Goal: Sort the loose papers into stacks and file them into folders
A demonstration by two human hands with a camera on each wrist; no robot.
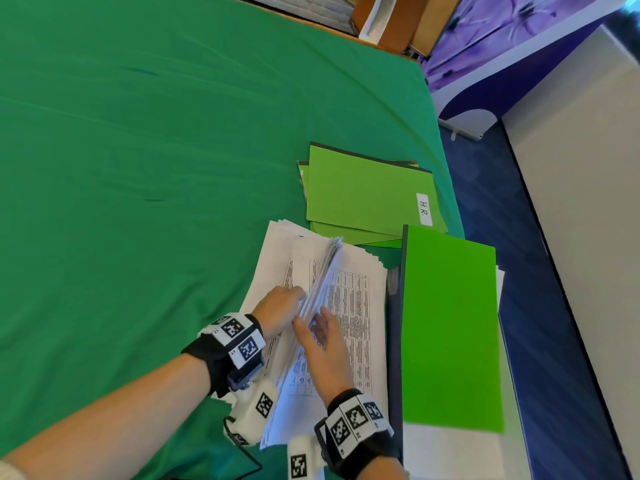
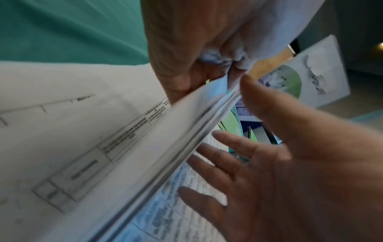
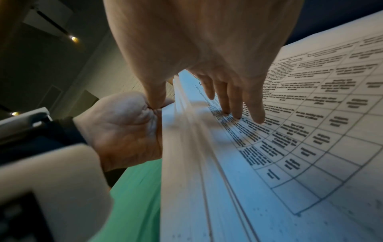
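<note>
A pile of white printed papers (image 1: 277,258) lies on the green cloth near the table's right edge. My left hand (image 1: 280,308) (image 2: 186,57) grips a bundle of sheets (image 1: 323,275) (image 2: 176,139) (image 3: 186,147) lifted on edge from that pile. My right hand (image 1: 323,341) (image 2: 259,172) (image 3: 207,49) lies beside the bundle, its straight fingers (image 3: 236,101) pressing a sheet with a printed table (image 1: 356,306) (image 3: 311,114) and its thumb against the bundle. A green folder (image 1: 450,323) lies to the right. Behind it is a stack of green folders (image 1: 360,192), the top one labelled H.R. (image 1: 424,209).
Green cloth (image 1: 138,168) covers the wide table to the left and back. White sheets (image 1: 450,455) stick out under the near folder at the table's right edge, above a blue floor (image 1: 502,202). Cardboard boxes (image 1: 391,22) stand past the far edge.
</note>
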